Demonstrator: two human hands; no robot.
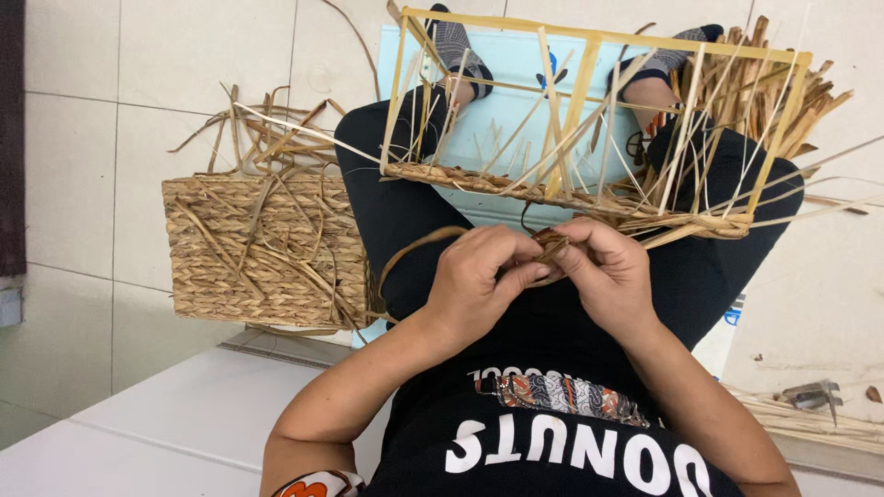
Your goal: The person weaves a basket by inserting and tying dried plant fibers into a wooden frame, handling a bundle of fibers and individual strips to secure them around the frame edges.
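Over the lap, both hands' fingers (529, 269) pinch a straw strand (551, 245)

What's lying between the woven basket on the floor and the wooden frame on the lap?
In the head view, a loose bundle of dried straw strands lies between the woven basket and the wooden frame, and the person's black-clad leg also crosses that stretch.

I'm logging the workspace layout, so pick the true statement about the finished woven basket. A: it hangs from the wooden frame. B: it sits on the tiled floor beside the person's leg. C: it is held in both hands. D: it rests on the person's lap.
B: the woven basket lies on the tiled floor, beside the leg, apart from both hands.
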